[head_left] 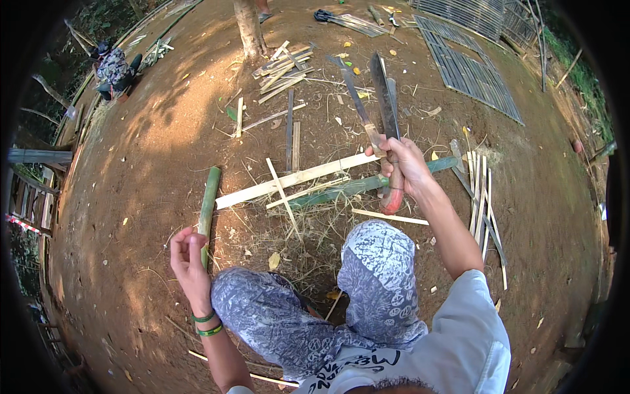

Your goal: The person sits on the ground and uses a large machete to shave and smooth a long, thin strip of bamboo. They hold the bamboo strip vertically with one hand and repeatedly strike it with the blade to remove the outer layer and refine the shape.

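Note:
In my right hand (410, 164) are two long knives, gripped together with their blades pointing away from me. One is a machete (385, 92) with a broad dark blade and a red-ended handle; the other knife (353, 92) has a narrower blade and a light wooden handle. My left hand (188, 253) is raised beside my knee with its fingers curled to the thumb; anything pinched there is too small to make out. Right by it lies a green bamboo piece (209, 190). Below the knives, a pale split bamboo strip (295, 179) crosses near a green bamboo length (341, 191).
Thin bamboo strips (482, 197) lie at my right, with a pile of slats (285, 71) near a tree trunk (249, 29). A slatted bamboo panel (469, 69) rests at the far right. Another person (115, 71) sits at the far left. Shavings litter the dirt.

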The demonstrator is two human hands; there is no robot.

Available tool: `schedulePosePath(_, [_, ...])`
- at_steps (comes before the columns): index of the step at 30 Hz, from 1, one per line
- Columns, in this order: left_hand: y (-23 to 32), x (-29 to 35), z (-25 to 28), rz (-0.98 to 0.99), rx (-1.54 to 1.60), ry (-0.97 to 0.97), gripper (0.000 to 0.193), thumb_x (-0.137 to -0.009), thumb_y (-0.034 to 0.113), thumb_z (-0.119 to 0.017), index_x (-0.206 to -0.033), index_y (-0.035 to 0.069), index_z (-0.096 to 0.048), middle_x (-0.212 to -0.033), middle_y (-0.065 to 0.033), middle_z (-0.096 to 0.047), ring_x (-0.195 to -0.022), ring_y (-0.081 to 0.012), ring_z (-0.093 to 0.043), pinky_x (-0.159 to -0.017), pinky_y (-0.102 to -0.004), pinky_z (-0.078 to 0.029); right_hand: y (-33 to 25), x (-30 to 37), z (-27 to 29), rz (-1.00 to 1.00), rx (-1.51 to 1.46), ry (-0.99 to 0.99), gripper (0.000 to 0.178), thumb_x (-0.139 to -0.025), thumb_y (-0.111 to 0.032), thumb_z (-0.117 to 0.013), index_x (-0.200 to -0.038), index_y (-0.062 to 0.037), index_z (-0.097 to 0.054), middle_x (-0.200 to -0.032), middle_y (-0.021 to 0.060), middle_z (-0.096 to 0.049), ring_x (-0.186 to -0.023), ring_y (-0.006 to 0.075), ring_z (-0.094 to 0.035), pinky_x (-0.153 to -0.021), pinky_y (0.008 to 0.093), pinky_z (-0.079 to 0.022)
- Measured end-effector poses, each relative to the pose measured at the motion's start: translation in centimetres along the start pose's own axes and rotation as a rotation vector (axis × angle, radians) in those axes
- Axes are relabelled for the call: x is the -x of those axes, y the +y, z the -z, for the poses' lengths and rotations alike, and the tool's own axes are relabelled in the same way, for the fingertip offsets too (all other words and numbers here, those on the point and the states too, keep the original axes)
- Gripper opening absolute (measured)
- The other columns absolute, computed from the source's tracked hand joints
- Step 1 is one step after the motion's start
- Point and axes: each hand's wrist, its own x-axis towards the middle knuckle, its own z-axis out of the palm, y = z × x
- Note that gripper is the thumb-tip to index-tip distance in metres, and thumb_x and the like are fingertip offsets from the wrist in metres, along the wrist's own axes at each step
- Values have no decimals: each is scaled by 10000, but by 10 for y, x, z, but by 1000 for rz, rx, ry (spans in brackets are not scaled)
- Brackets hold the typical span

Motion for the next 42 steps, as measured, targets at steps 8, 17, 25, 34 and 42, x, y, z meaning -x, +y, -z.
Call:
schedulePosePath(8, [105,30,-76,81,386,-547,258,-1038,212,-545,-1195,17,-611,-993,-83,-690,-930,-153,-665,-889,-305,-521,-53,111,-108,145,170,-242,231,-905,-139,-617,-1071,10,-556,-922,172,-705,-463,73,-508,-418,219,-417])
schedulePosePath(17, [72,75,-81,438,586,-355,230,-997,190,-612,-1114,-3,-565,-918,-40,-646,-789,-106,-624,-697,-250,-512,33,196,-123,-75,258,-295,516,-948,-135,-621,-1393,66,-455,-868,139,-711,-465,82,-535,-426,216,-420])
schedulePosePath(25, [3,177,-24,728,458,-191,188,-1002,157,-597,-1077,-13,-572,-857,-13,-622,-737,-66,-599,-646,-227,-491,167,207,-59,-426,419,-67,599,-846,-19,-651,-1386,96,-419,-723,115,-673,-456,109,-539,-430,237,-420])
schedulePosePath(34, [-1,194,0,627,403,-54,273,-1014,148,-562,-1243,2,-584,-813,-74,-664,-676,-110,-629,-599,-253,-516,293,190,-22,-907,-26,301,249,-899,-108,-601,-1051,89,-572,-775,158,-644,-577,201,-606,-514,298,-499])
schedulePosePath(42, [54,197,16,372,611,-129,466,-1018,380,-522,-1190,-52,-559,-816,-127,-636,-684,-160,-620,-617,-261,-505,224,217,-52,-696,161,6,405,-997,-366,-607,-1050,36,-602,-682,47,-567,-494,104,-522,-428,258,-400])
